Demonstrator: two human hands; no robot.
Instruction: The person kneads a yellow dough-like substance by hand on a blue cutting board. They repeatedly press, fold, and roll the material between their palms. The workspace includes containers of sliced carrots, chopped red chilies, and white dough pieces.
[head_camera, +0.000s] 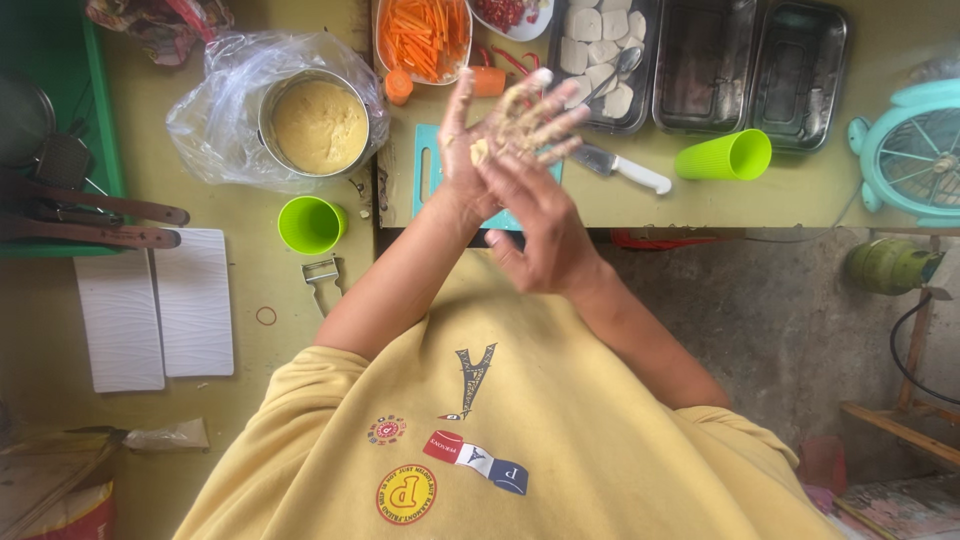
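Sticky yellowish dough (520, 118) coats the spread fingers of the left hand (500, 135), held open and palm-up above the teal cutting board (432, 165), while the right hand (540, 225), fingers loosely open and gripping nothing, rubs across its palm. Just right lies a white-handled knife (620, 167). Far left, a metal pot of yellow batter (318, 125) sits in a plastic bag, a green cup (310, 224) nearer.
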